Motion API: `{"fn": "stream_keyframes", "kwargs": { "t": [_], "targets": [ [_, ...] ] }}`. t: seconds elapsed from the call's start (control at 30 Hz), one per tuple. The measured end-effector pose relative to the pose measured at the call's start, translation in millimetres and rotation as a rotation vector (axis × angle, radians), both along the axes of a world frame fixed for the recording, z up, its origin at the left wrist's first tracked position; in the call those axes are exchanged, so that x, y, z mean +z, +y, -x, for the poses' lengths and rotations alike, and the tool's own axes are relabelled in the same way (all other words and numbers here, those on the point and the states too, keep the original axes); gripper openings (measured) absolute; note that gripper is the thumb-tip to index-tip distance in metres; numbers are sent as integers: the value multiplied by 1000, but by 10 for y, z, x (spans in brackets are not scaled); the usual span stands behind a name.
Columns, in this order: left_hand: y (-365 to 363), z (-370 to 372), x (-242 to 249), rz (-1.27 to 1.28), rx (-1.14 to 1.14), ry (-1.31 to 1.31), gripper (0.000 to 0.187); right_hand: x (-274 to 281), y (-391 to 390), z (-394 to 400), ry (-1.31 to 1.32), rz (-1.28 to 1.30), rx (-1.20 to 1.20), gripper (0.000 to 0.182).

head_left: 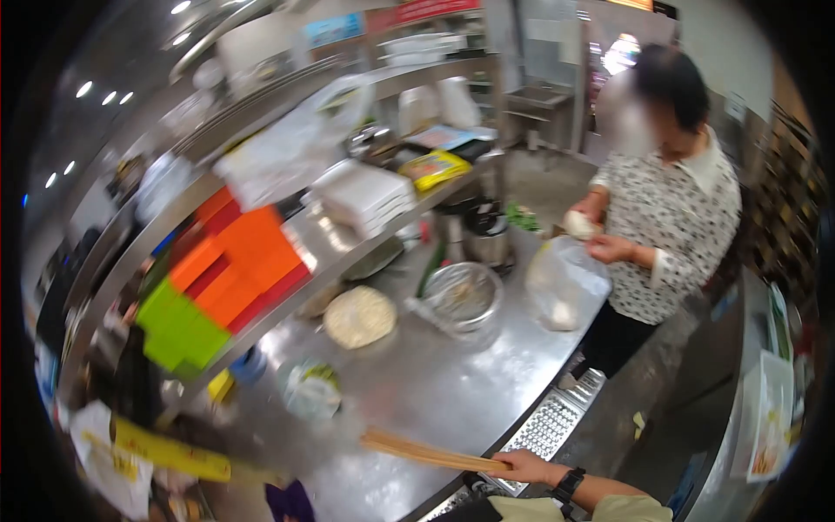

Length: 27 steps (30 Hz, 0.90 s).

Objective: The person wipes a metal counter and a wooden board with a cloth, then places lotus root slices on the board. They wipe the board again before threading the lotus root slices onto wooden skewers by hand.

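The chopsticks [430, 453] come first: a long wooden pair, held low in the frame and jutting out to the left over the steel counter [417, 383]. They look light and stiff, smooth enough to slide against each other, so a pinch near the thick end looks like the sure place to take them. That is just where the right hand [526, 468] has them, fingers closed around the near end, a watch on the wrist. The left hand is out of sight.

Just beside that hand, a perforated metal tray [552, 422] sits at the counter edge. Further along are a round flat cake [358, 317], a steel bowl [463, 294] and a clear plastic bag [565, 283]. A co-worker [670, 217] in a patterned shirt stands at the far end, both hands busy above the bag. To the left, steel shelves carry orange and green boxes [226, 278] and white containers [365, 196]. It's a commercial kitchen, all blurred.
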<state>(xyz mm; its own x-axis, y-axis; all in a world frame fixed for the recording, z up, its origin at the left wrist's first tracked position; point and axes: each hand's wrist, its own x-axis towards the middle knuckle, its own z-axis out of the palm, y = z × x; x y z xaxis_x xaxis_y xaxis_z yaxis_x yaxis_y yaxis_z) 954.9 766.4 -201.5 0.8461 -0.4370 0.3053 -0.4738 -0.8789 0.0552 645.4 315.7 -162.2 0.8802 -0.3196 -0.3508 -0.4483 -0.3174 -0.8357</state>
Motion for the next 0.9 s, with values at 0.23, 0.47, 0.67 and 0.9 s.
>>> {"fn": "stream_keyframes", "kwargs": {
  "t": [0.23, 0.47, 0.67, 0.9],
  "targets": [
    [110, -1376, 894, 1235, 148, 357, 40, 288, 678, 15, -28, -18, 11, 39],
    [1264, -421, 1139, 1404, 32, 767, 54, 532, 1722, -538, -20, 184, 391, 47],
    [3059, 1682, 196, 1511, 524, 1095, 40, 276, 2707, -1428, 22, 201, 542, 49],
    [4114, 3168, -819, 1954, 973, 954, 35, -186, 4186, -2325, -519, 11, 1390, 51]
  ]
}}
